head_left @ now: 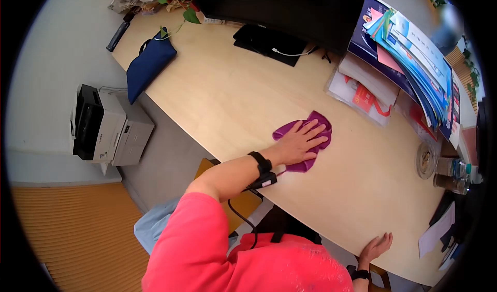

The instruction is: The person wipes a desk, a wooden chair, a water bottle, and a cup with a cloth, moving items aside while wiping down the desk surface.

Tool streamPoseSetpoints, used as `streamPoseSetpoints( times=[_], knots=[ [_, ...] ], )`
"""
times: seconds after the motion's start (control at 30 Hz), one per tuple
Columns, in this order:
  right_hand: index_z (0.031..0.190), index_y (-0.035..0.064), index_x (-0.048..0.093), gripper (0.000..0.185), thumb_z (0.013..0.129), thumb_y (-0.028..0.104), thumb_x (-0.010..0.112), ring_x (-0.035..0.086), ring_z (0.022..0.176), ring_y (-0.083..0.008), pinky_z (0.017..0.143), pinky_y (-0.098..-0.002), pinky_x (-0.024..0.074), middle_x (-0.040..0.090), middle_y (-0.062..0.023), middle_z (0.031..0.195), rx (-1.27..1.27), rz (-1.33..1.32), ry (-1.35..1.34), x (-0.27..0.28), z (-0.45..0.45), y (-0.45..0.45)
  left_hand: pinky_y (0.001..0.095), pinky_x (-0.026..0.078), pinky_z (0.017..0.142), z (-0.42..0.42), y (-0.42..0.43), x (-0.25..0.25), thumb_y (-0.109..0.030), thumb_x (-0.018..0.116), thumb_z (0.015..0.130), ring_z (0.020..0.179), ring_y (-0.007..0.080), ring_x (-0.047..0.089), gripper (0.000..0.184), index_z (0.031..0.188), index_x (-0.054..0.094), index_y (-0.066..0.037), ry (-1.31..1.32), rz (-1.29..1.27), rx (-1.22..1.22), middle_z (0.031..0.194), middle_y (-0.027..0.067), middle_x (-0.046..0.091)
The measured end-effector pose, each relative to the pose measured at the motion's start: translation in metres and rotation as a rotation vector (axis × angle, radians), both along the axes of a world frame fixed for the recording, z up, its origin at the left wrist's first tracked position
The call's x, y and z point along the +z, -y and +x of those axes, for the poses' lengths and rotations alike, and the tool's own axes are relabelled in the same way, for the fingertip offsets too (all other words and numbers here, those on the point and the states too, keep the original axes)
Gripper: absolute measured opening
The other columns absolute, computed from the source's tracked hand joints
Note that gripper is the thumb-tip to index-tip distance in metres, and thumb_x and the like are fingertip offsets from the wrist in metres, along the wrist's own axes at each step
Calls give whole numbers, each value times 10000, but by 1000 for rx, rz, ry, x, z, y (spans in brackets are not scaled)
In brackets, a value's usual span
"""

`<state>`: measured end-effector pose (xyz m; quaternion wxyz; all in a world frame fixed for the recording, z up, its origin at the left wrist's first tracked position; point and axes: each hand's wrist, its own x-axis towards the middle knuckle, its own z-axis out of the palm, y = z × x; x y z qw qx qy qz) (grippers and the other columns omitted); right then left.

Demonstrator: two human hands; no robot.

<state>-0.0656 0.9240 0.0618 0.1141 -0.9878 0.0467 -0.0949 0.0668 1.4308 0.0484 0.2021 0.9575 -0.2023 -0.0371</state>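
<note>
A crumpled purple cloth (pixel 322 125) lies on the light wooden desk (pixel 222 85). My left hand (pixel 297 144) presses palm-down on it, fingers spread, with cloth showing around the fingers and below the palm. There is a black band on that wrist, and a small black device with a cable beside it. At the desk's near edge, lower right, my right hand (pixel 376 248) has its fingers apart and holds nothing.
A monitor (pixel 279 7) stands at the back, a blue pouch (pixel 150 64) at the left edge. Folders and papers (pixel 414 59), a glass dish (pixel 426 160) and bottles (pixel 455 175) are on the right. A printer (pixel 106 126) stands left of the desk.
</note>
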Motion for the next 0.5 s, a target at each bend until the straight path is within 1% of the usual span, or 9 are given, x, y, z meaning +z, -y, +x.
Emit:
streamPoseSetpoints(
  times=[0.03, 0.1, 0.13, 0.17, 0.2, 0.27, 0.33, 0.43, 0.5],
  knots=[
    [1198, -54, 461, 381, 848, 96, 479, 360, 1239, -370, 1045, -447, 288, 399, -216, 1329, 0, -4, -3, -1, 0, 0, 530, 195, 1087, 5, -15, -3, -421, 564, 847, 1398, 323, 152, 595, 1367, 395, -189, -21, 5, -22, 1497, 113, 235],
    [1185, -61, 457, 376, 848, 105, 468, 355, 1241, -372, 1049, -449, 284, 390, -219, 1333, -1, -7, -10, 1, 2, -3, 504, 266, 1050, 18, -57, -18, -344, 612, 791, 1346, 337, 269, 564, 1300, 449, -162, 127, 46, 155, 1430, 116, 341],
    [1182, -62, 456, 375, 847, 106, 467, 351, 1243, -372, 1049, -448, 284, 385, -220, 1336, -1, -11, -13, 3, 3, -5, 484, 307, 1019, 31, -79, -1, -305, 614, 771, 1297, 348, 341, 532, 1258, 483, -136, 71, 94, 260, 1388, 122, 395],
    [1180, -64, 454, 375, 847, 107, 465, 348, 1246, -373, 1050, -447, 284, 381, -221, 1339, -6, -15, -15, 4, 1, -7, 473, 327, 1007, 38, -106, -10, -284, 612, 778, 1273, 355, 370, 508, 1241, 500, -108, 129, 55, 363, 1359, 141, 424],
    [1188, -60, 452, 371, 855, 104, 464, 345, 1250, -368, 1055, -444, 281, 381, -218, 1341, -9, 3, -16, 4, 0, -8, 460, 348, 998, 45, -134, -24, -263, 613, 778, 1256, 367, 390, 496, 1228, 508, -83, 242, 122, 434, 1344, 162, 439],
    [1203, -52, 447, 364, 872, 99, 462, 340, 1257, -359, 1064, -438, 273, 381, -210, 1346, -11, 39, -17, 3, 1, -7, 450, 367, 997, 54, -192, -30, -348, 568, 843, 1258, 377, 391, 519, 1282, 456, -95, 191, 183, 568, 1370, 174, 415],
    [1205, -52, 442, 365, 867, 86, 458, 335, 1259, -360, 1067, -436, 271, 377, -215, 1345, -26, 13, -36, 2, 1, -4, 434, 331, 1047, 59, -250, -54, -420, 537, 876, 1299, 383, 342, 577, 1351, 398, -122, 154, 288, 742, 1413, 174, 368],
    [1208, -53, 436, 370, 858, 67, 452, 336, 1257, -361, 1067, -436, 273, 376, -222, 1342, -36, 60, -11, -7, -1, -2, 538, 290, 1043, 62, -279, -59, -464, 481, 897, 1352, 376, 240, 593, 1382, 359, -145, 15, 261, 990, 1472, 149, 277],
    [1210, -55, 435, 375, 853, 58, 449, 338, 1253, -362, 1064, -438, 277, 376, -225, 1340, -22, 61, -3, -4, 1, -1, 585, 271, 1028, 65, -250, -54, -466, 468, 901, 1361, 375, 213, 592, 1384, 356, -143, 4, 305, 1076, 1479, 148, 261]
  ],
)
